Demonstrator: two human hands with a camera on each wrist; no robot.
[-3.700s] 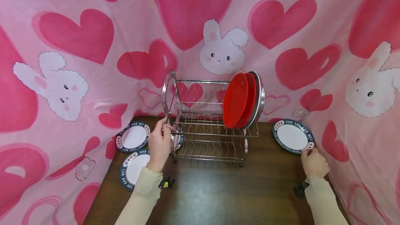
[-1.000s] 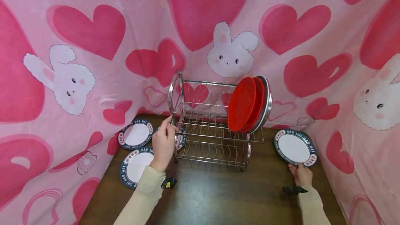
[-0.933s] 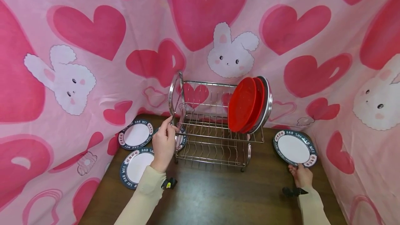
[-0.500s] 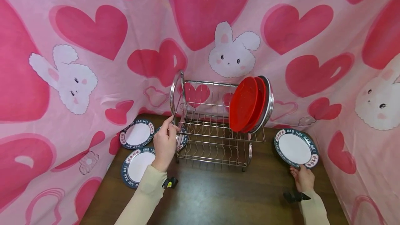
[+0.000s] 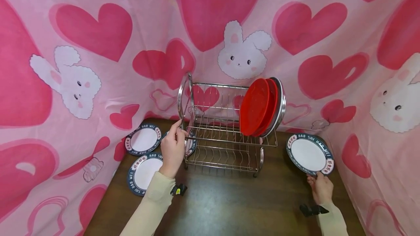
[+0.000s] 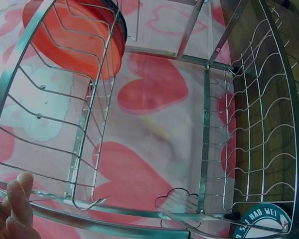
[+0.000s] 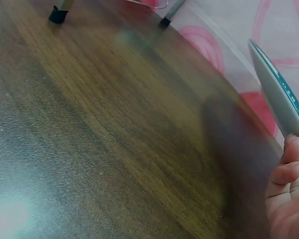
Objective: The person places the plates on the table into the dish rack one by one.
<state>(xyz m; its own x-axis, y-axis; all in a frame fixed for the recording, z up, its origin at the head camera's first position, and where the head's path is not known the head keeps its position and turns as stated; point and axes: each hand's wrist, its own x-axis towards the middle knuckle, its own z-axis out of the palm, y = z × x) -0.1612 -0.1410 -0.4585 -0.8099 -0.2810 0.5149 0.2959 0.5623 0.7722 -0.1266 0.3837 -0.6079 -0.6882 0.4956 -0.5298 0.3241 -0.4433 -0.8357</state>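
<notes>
I see the right hand (image 5: 321, 189) has moved round to the near rim of the plate (image 5: 308, 154), right of the rack (image 5: 229, 141), and pinches it, so that plate is in hand; the left hand (image 5: 173, 151) pinches the rack's frame. Only the right wrist view shows the plate's tilted underside, apparently clear of the table (image 7: 114, 124), though it's cut off there.

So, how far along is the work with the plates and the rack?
Looks done: two red plates stand in the rack, upper tier, right end. In hand: the right hand holds a blue-rimmed plate, raised off the table; the left hand grips the rack. Probably remaining: three similar plates on the table's left side.
</notes>
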